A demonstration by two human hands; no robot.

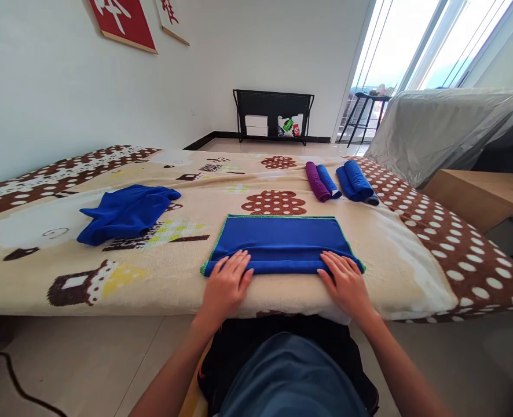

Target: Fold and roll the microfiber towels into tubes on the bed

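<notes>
A blue towel (282,233) with green stitched edges lies spread on the bed in front of me, its near edge turned over into a low roll. My left hand (227,281) rests on the left end of this roll, fingers stretched forward and thumb toward the middle. On the right end lies my right hand (344,284) in a mirrored pose, also with outstretched fingers. Both hands touch the cloth from above. Farther left is a crumpled blue cloth (128,213). Beyond the towel, to the right, are a rolled purple towel (317,181) and several rolled blue towels (355,180).
A patterned blanket (173,284) covers the bed. Past its far side stands a black rack (274,104) holding white boxes. At the right are a cardboard box (482,194), a plastic-covered piece of furniture (451,121) and a black stool (367,110). A dark cable (19,385) runs along the floor.
</notes>
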